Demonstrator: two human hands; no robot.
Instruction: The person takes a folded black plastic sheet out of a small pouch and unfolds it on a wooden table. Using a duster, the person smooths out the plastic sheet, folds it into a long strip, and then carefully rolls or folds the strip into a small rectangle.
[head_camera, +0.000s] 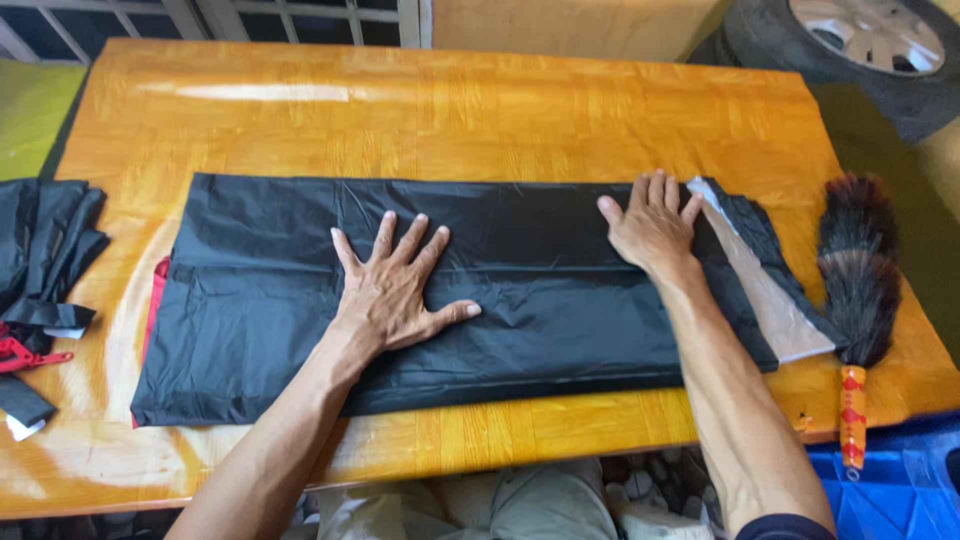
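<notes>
black plastic sheet (520, 290) already folded to a long strip on counter (450, 110), both hands, left (392, 290) & right (652, 228), spread flat on it, its right end w/ grey flap (765, 290) still unfolded.

Black folded sheet (520, 290), seemingly plastic, lying flat.

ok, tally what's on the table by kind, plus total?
Black folded garment under both hands, red lining at its left edge: 1
Pile of black cloth pieces at left edge: 1
Feather duster with orange handle: 1
Hands pressed flat on garment: 2, left hand, right hand
Total: 3 things, 2 hands
</notes>
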